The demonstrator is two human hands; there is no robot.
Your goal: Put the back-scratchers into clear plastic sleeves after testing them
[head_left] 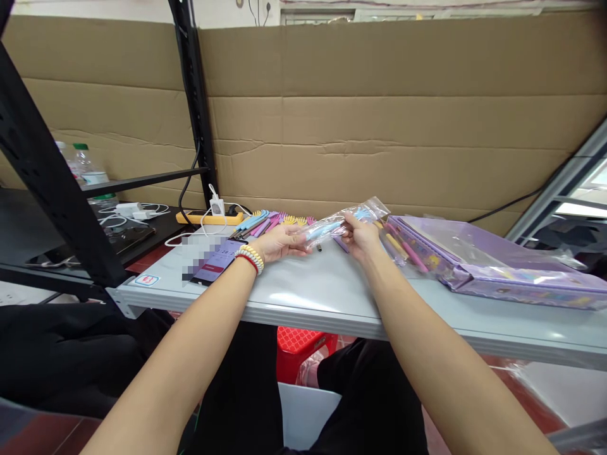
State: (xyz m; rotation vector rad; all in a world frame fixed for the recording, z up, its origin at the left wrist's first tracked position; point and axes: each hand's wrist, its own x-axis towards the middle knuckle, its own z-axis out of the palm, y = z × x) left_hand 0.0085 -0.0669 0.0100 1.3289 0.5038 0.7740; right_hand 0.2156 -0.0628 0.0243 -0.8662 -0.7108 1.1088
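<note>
Both of my hands hold a clear plastic bag [327, 226] with light-blue, pen-like items inside, tilted a little above the grey tabletop. My left hand [282, 244], a beaded band at its wrist, is closed on the bag's lower left end. My right hand [361, 239] pinches it further right, thumb on top, and the bag's crinkled end sticks out beyond. Behind the left hand lie several pens [265, 222] in blue, purple and pink, near yellow and purple comb-like shapes. To the right of my right hand lie bagged yellow and pink pens [403, 246].
A purple case [493, 281] with plastic film lies on the right of the table [322, 297]. A phone [215, 262] is by my left wrist. Behind it sits a yellow power strip [190, 218] with a white charger and cables. A black shelf post [194, 95] stands left; cardboard [379, 114] lines the back.
</note>
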